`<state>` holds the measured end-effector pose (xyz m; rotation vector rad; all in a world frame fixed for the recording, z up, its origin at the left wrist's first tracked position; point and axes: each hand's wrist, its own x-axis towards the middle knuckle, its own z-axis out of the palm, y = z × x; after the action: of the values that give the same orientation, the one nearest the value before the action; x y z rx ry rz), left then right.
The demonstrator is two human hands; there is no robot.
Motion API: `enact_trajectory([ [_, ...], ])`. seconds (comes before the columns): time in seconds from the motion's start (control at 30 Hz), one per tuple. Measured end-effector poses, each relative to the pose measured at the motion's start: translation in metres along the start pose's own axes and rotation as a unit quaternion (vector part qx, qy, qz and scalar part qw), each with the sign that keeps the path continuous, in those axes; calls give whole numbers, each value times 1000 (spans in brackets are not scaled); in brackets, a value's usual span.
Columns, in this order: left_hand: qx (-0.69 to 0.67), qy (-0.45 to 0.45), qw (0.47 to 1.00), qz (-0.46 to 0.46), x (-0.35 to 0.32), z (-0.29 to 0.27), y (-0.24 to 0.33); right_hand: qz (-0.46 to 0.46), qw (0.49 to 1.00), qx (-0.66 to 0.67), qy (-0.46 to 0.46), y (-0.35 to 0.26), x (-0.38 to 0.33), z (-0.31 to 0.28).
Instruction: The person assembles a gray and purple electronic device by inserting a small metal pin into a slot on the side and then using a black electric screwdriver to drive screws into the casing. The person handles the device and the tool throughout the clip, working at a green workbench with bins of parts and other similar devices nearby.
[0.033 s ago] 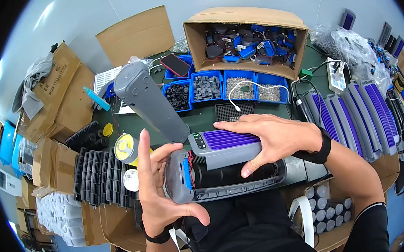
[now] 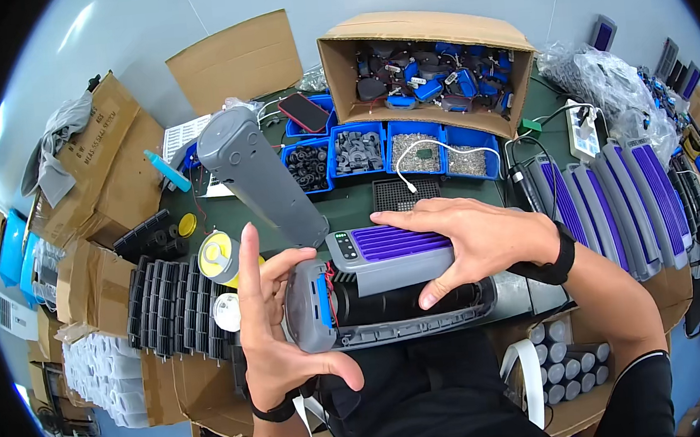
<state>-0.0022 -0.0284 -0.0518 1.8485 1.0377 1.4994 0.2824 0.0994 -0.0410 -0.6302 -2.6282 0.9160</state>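
A long grey housing (image 2: 410,330) lies crosswise before me with its dark hollow facing up. At its left end are a blue part (image 2: 324,300) and thin red wires. My left hand (image 2: 273,342) is spread around that rounded end, fingertips against its upper side and thumb pointing out below. Above the hollow, a grey cover with purple slats (image 2: 394,244) sits tilted and partly off the housing. My right hand (image 2: 493,239) holds the cover's right end, fingers across the top and thumb at the near edge. Another grey housing (image 2: 258,172) stands just behind.
Blue bins (image 2: 358,149) of small parts stand behind, below a carton (image 2: 425,33) of blue and black parts. Several purple-slatted covers (image 2: 615,204) are lined up at the right. Black ribbed parts (image 2: 178,304) and a yellow-topped roll (image 2: 218,257) are at the left.
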Motion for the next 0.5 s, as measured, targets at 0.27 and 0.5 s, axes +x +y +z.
enact_trajectory([
  [0.27,1,44,999,-18,0,1,3,-19,1000,20,-5,-16,-6,-8],
  [0.5,0,35,999,9,1,-2,1,-85,993,30,77,-25,-8,9],
])
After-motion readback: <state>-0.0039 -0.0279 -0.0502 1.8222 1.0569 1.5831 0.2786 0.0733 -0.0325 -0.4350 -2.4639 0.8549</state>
